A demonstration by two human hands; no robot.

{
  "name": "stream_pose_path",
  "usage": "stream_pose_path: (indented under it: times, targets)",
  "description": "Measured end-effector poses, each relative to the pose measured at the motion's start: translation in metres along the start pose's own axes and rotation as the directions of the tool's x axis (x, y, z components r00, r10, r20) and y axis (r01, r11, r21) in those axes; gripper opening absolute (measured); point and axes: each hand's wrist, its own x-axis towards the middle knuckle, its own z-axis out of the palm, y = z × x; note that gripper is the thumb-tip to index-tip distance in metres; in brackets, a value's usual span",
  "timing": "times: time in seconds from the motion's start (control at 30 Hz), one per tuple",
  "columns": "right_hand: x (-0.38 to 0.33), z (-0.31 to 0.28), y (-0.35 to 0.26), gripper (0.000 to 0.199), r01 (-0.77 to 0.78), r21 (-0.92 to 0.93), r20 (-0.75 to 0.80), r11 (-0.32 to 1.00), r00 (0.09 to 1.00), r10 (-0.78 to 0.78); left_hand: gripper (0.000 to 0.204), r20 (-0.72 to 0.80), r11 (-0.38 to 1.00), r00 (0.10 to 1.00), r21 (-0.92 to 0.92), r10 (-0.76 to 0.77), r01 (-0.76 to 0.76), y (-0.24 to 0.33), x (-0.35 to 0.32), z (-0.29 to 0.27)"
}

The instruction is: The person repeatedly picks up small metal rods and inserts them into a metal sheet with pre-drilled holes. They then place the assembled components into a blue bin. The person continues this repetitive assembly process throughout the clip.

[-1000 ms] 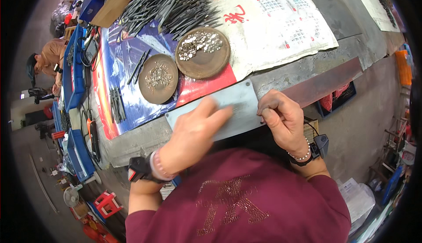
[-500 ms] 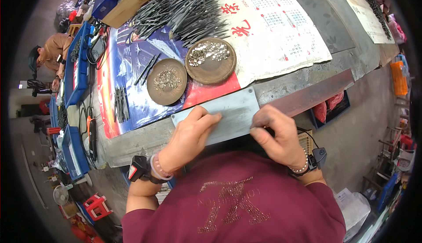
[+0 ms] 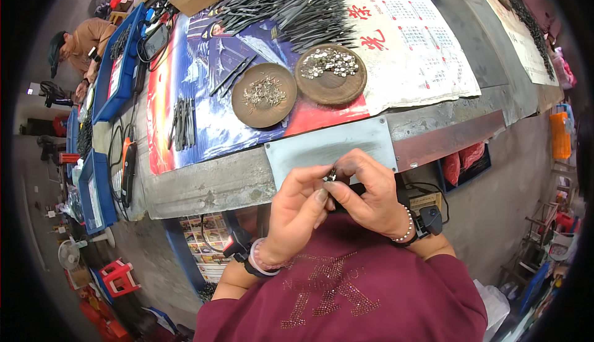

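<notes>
While both hands pinch it at 6 o'clock, left hand [image 3: 296, 209] and right hand [image 3: 370, 195] hold a metal part [image 3: 332, 174]: tiny, light, stiff; likely slippery, so grip its sides.

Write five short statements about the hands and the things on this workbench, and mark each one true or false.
1. Both hands meet over a small metal part. True.
2. The left hand rests flat on the grey metal plate. False: it is raised, pinching the part together with the right hand.
3. Two round brown dishes hold small metal pieces. True.
4. The pile of dark metal tools lies beside the person's elbow. False: it lies at the far side of the bench.
5. Both wrists are bare. False: each wears a band and a beaded bracelet.
</notes>
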Motion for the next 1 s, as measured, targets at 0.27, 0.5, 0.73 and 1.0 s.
stream_pose_path:
  times: [0.27,0.5,0.73,1.0]
  targets:
    - [0.006,0.016,0.0,0.016,0.117,0.027,-0.079,0.993,0.99,-0.114,0.031,-0.124,0.911,0.924,0.255,0.362,-0.323,-0.023,-0.006,0.018]
    - [0.006,0.027,0.005,0.021,0.266,-0.242,-0.049,0.933,0.957,-0.286,0.032,-0.168,0.881,0.893,0.318,0.417,-0.351,-0.03,-0.011,0.016]
    - [-0.004,0.016,-0.012,0.008,-0.317,0.282,0.028,0.905,0.946,0.322,0.032,-0.113,0.902,0.91,0.227,0.4,-0.368,-0.035,-0.014,0.012]
    - [-0.011,0.026,-0.003,0.012,0.164,-0.223,-0.077,0.961,0.98,-0.185,0.029,-0.118,0.849,0.891,0.382,0.438,-0.366,-0.038,-0.018,0.006]
